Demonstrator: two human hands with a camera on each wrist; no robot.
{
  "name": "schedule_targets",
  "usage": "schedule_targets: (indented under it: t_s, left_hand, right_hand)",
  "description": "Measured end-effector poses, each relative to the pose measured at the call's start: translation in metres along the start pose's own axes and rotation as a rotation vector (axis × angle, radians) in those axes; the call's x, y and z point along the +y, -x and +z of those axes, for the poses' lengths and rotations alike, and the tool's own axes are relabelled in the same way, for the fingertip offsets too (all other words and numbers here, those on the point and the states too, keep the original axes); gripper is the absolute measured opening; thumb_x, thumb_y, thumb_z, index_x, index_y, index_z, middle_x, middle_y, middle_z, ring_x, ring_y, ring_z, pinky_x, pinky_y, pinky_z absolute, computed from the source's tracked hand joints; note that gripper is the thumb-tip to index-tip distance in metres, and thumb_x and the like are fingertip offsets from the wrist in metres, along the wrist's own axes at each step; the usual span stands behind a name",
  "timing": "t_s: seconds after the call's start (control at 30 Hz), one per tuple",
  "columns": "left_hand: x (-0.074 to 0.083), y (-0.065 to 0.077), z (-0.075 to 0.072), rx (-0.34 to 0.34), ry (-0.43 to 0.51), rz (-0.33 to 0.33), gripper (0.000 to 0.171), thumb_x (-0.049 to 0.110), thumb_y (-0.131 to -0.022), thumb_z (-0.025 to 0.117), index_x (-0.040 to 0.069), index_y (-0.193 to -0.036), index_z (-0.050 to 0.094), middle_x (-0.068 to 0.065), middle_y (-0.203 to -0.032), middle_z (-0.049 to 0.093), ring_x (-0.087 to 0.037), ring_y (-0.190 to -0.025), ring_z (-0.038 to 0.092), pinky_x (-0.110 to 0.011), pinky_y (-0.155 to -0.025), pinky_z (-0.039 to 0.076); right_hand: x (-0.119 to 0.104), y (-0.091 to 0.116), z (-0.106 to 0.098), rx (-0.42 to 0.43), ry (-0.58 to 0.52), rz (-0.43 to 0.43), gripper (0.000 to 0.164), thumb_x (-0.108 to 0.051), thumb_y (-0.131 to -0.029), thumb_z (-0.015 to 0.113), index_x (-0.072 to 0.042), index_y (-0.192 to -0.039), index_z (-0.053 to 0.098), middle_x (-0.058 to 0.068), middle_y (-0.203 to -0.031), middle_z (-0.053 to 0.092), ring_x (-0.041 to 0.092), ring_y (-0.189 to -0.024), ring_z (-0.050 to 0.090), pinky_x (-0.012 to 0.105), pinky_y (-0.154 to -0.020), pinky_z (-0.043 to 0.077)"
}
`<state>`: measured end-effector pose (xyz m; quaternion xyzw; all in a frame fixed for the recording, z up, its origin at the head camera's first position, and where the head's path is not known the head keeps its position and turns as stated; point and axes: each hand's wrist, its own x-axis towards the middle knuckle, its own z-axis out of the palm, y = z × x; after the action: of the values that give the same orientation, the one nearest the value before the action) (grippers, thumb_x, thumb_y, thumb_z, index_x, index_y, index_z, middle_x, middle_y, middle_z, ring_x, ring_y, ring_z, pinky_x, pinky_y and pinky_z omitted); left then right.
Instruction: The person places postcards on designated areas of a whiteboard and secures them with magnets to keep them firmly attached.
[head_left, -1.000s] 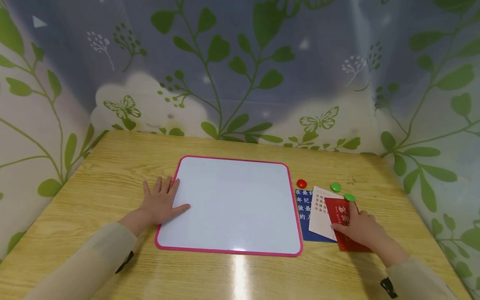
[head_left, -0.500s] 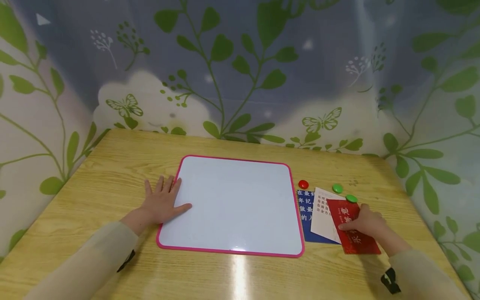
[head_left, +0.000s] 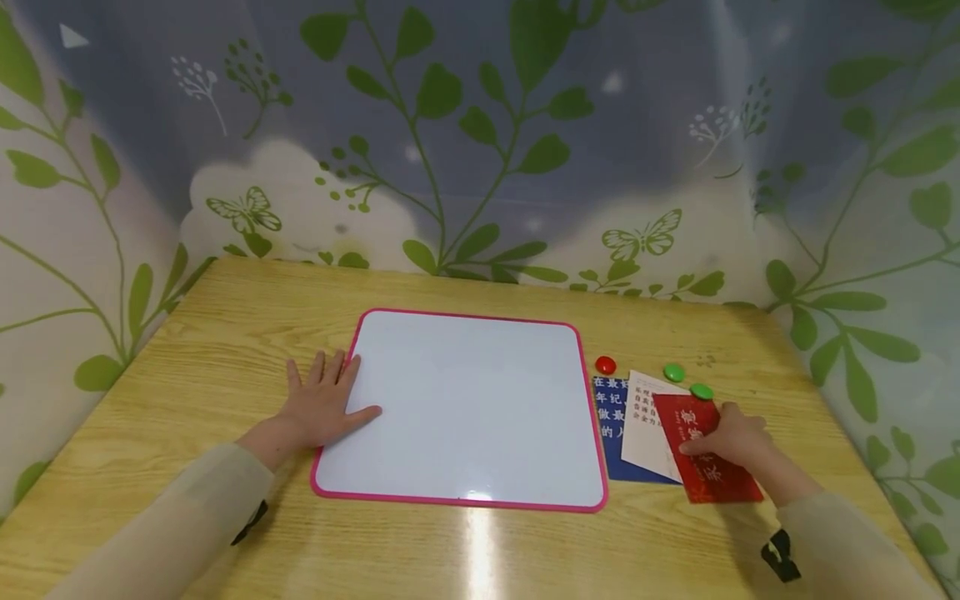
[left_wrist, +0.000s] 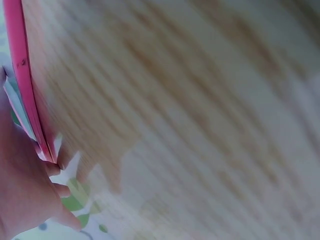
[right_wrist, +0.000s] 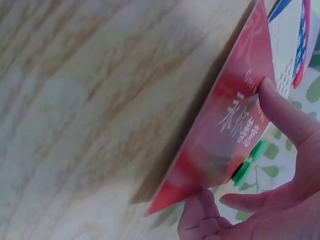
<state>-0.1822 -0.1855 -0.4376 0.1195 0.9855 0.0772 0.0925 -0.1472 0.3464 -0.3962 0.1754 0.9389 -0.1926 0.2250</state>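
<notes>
A whiteboard (head_left: 472, 408) with a pink rim lies flat in the middle of the wooden table. My left hand (head_left: 318, 408) rests on its left edge with the fingers spread and the thumb on the white surface. On the right, my right hand (head_left: 738, 442) grips a red card (right_wrist: 225, 125) printed with white characters. The thumb lies across the card's face, and the other fingers are at its right-hand edge. One side of the card stands slightly off the table, casting a shadow. Beneath its left side lies a white card (head_left: 645, 446) with dark text.
A blue card (head_left: 615, 454) with white characters lies partly under the white card, beside the whiteboard. Behind the cards are a red round magnet (head_left: 605, 365) and two green ones, one farther back (head_left: 673, 372) and one by the red card (head_left: 701, 392). A leaf-patterned curtain (head_left: 480, 150) encloses the table.
The right index finger has left the nearer green magnet and drawn back to the red card's right edge. The red card has shifted slightly right. The left hand stays on the whiteboard.
</notes>
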Motion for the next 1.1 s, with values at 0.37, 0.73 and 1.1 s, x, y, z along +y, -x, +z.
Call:
schedule_targets:
  t_s: [0.37, 0.73, 1.1]
  left_hand:
    - [-0.002, -0.001, -0.001, -0.003, -0.004, 0.000, 0.091, 0.063, -0.087, 0.046, 0.001, -0.148, 0.019, -0.028, -0.153, 0.014, -0.052, -0.139, 0.006, -0.074, -0.102, -0.007]
    - [0.000, -0.002, 0.000, -0.009, -0.002, -0.001, 0.091, 0.063, -0.087, 0.046, 0.001, -0.148, 0.019, -0.028, -0.153, 0.014, -0.052, -0.139, 0.006, -0.073, -0.102, -0.007]
    - [0.001, 0.000, -0.002, -0.005, -0.003, 0.001, 0.090, 0.062, -0.087, 0.046, 0.002, -0.148, 0.020, -0.028, -0.153, 0.015, -0.052, -0.139, 0.007, -0.073, -0.102, -0.006]
  right_hand:
    - [0.005, -0.004, -0.007, -0.061, -0.049, -0.031, 0.110, -0.047, -0.073, 0.075, 0.022, -0.132, 0.015, 0.042, -0.123, 0.032, 0.049, -0.107, 0.037, 0.057, -0.093, 0.040]
    - [0.015, -0.011, -0.014, -0.044, -0.019, -0.106, 0.092, -0.038, -0.077, 0.074, 0.024, -0.125, 0.026, 0.038, -0.115, 0.044, 0.039, -0.094, 0.049, 0.043, -0.078, 0.047]
    - [0.026, -0.014, -0.021, -0.112, -0.022, -0.185, 0.103, -0.036, -0.077, 0.074, 0.012, -0.141, 0.009, 0.040, -0.125, 0.031, 0.040, -0.097, 0.046, 0.038, -0.074, 0.049]
